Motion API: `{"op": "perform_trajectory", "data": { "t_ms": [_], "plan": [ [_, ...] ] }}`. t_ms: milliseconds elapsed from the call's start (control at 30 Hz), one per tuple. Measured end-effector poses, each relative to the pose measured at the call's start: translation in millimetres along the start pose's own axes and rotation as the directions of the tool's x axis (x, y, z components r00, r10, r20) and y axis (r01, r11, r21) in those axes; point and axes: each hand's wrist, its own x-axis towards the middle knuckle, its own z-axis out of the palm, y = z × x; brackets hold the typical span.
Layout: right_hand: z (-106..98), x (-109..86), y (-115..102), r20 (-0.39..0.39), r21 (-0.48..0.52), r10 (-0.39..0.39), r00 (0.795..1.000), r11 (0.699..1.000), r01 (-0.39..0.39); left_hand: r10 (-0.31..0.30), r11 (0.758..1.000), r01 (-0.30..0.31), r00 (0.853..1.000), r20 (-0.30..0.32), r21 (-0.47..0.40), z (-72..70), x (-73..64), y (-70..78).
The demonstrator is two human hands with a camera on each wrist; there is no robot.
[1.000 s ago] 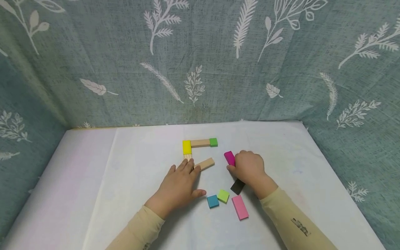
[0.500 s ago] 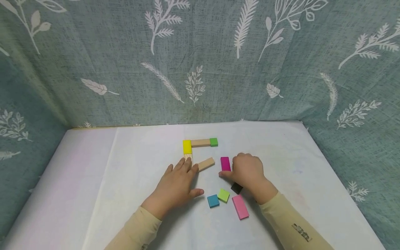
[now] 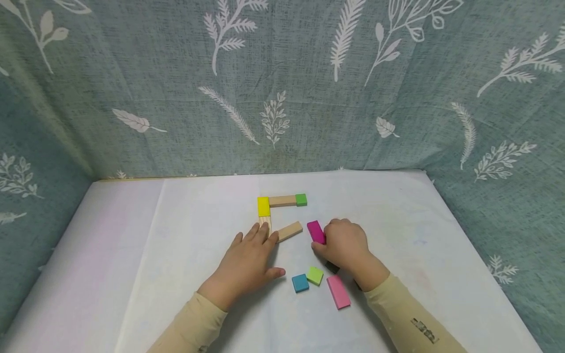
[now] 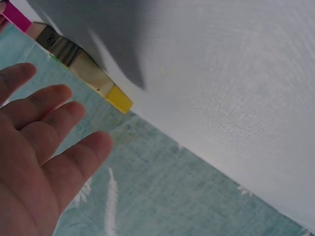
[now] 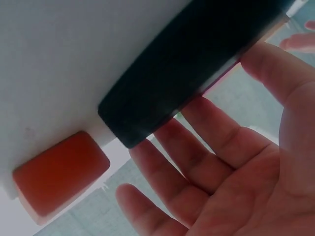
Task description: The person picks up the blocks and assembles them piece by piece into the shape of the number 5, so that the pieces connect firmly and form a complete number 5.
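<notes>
In the head view my right hand (image 3: 346,245) pinches a magenta block (image 3: 315,231) at its near end, thumb on the left side, the block flat on the white cloth. A dark block (image 3: 332,267) lies under this hand, large in the right wrist view, partly hidden. My left hand (image 3: 243,267) lies palm down with fingers spread, its fingertips on a pale wooden block (image 3: 265,221) that adjoins a yellow block (image 3: 263,206). Beside its index finger a loose natural wood block (image 3: 289,231) lies slanted.
Another wood block (image 3: 282,201) runs from the yellow one to a green block (image 3: 301,199). Nearer lie a blue block (image 3: 300,283), a lime block (image 3: 315,275) and a pink block (image 3: 338,291). An orange block (image 5: 61,174) shows near my right hand. A leaf-patterned curtain (image 3: 176,147) stands behind.
My right hand has moved the magenta block left and slightly nearer, and has turned it a little. The left hand has slid slightly back; the other blocks stay where they were.
</notes>
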Motion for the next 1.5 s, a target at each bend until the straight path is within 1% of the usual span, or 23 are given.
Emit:
{"op": "perform_trajectory", "data": {
  "t_ms": [100, 233, 333, 400, 433, 467, 500, 533, 567, 600, 633, 667, 700, 733, 767, 800, 833, 933, 1067, 1167, 1200, 1367, 1500],
  "plan": [
    [-1.6, -1.3, 6.0, -0.01, 0.001, 0.009, 1.0, 1.0, -0.009, 0.004, 1.0, -0.004, 1.0, 0.008, -0.004, 0.4, -0.6, 1.6],
    [-5.0, -3.7, 25.0, -0.04, -0.014, 0.069, 0.997, 0.997, -0.069, 0.014, 1.0, -0.014, 1.0, 0.017, -0.016, -0.3, -2.4, 4.1],
    [-8.0, -7.6, 42.1, -0.034, -0.012, 0.124, 0.992, 0.992, -0.125, 0.016, 1.0, -0.016, 1.0, 0.01, -0.016, -1.5, -4.3, 4.8],
    [-10.0, -12.7, 48.5, -0.037, -0.003, 0.143, 0.989, 0.99, -0.143, 0.016, 1.0, -0.016, 1.0, 0.005, -0.014, -2.0, -5.1, 4.4],
    [-10.4, -15.8, 49.0, -0.054, 0.006, 0.137, 0.989, 0.991, -0.137, 0.014, 1.0, -0.014, 1.0, 0.004, -0.008, -2.0, -5.2, 4.0],
    [-10.9, -19.3, 47.9, -0.078, 0.02, 0.108, 0.991, 0.994, -0.107, 0.013, 1.0, -0.013, 1.0, 0.004, 0.0, -2.1, -5.0, 3.7],
    [-11.2, -23.3, 44.9, -0.091, 0.023, 0.061, 0.994, 0.998, -0.059, 0.013, 1.0, -0.013, 1.0, 0.004, 0.011, -2.2, -4.4, 3.4],
    [-10.9, -27.4, 40.5, -0.097, 0.031, -0.004, 0.995, 0.999, 0.008, 0.012, 1.0, -0.012, 1.0, 0.005, 0.021, -2.5, -3.6, 3.3],
    [-10.4, -31.6, 35.6, -0.094, 0.037, -0.087, 0.992, 0.995, 0.091, 0.012, 1.0, -0.012, 1.0, 0.004, 0.028, -2.9, -2.7, 3.2],
    [-9.6, -35.5, 30.6, -0.075, 0.049, -0.178, 0.981, 0.982, 0.182, 0.01, 0.999, -0.01, 1.0, 0.003, 0.035, -3.3, -1.6, 3.4],
    [-8.5, -38.9, 25.8, -0.037, 0.06, -0.267, 0.963, 0.961, 0.269, 0.009, 0.999, -0.009, 1.0, 0.003, 0.042, -3.6, -0.7, 3.6],
    [-7.6, -41.8, 21.6, 0.02, 0.078, -0.342, 0.94, 0.937, 0.339, 0.008, 0.999, -0.008, 1.0, 0.001, 0.046, -3.9, 0.3, 3.8],
    [-6.8, -44.2, 17.8, 0.081, 0.1, -0.394, 0.915, 0.917, 0.386, 0.007, 0.999, -0.007, 1.0, -0.001, 0.049, -4.1, 1.0, 4.1],
    [-5.7, -45.5, 15.2, 0.132, 0.127, -0.429, 0.894, 0.902, 0.414, 0.005, 0.999, -0.005, 1.0, -0.004, 0.047, -4.2, 1.3, 4.2],
    [-4.7, -46.4, 13.5, 0.171, 0.14, -0.444, 0.879, 0.895, 0.425, 0.002, 0.999, -0.002, 1.0, -0.002, 0.048, -4.0, 1.5, 4.3],
    [-3.8, -46.2, 12.0, 0.195, 0.144, -0.448, 0.873, 0.893, 0.426, -0.002, 0.999, 0.002, 1.0, 0.001, 0.047, -4.0, 1.0, 4.1],
    [-3.2, -45.7, 11.1, 0.21, 0.139, -0.442, 0.872, 0.896, 0.421, -0.006, 0.999, 0.006, 1.0, 0.005, 0.044, -3.7, 0.5, 3.8],
    [-1.0, -43.5, 11.7, 0.203, 0.154, -0.423, 0.883, 0.905, 0.398, -0.016, 0.999, 0.016, 1.0, 0.014, 0.028, -2.5, -1.9, 2.9],
    [0.9, -41.2, 15.1, 0.163, 0.182, -0.432, 0.887, 0.897, 0.404, -0.02, 1.0, 0.02, 1.0, 0.022, 0.018, 0.0, -4.8, 1.7],
    [2.2, -37.3, 17.4, 0.109, 0.189, -0.435, 0.894, 0.892, 0.411, -0.021, 1.0, 0.021, 1.0, 0.018, 0.02, 1.0, -6.1, 1.0],
    [2.3, -35.2, 17.9, 0.087, 0.187, -0.427, 0.9, 0.895, 0.406, -0.021, 1.0, 0.021, 1.0, 0.014, 0.018, 0.9, -6.5, 0.9],
    [4.6, -17.7, 18.0, -0.009, 0.113, -0.339, 0.941, 0.934, 0.338, -0.024, 0.999, 0.024, 1.0, 0.004, 0.021, 1.3, -7.0, 0.1],
    [6.5, -3.1, 15.0, -0.045, 0.057, -0.283, 0.958, 0.957, 0.286, -0.028, 0.999, 0.028, 1.0, -0.008, 0.023, 2.4, -5.5, 1.0]
  ]
}}
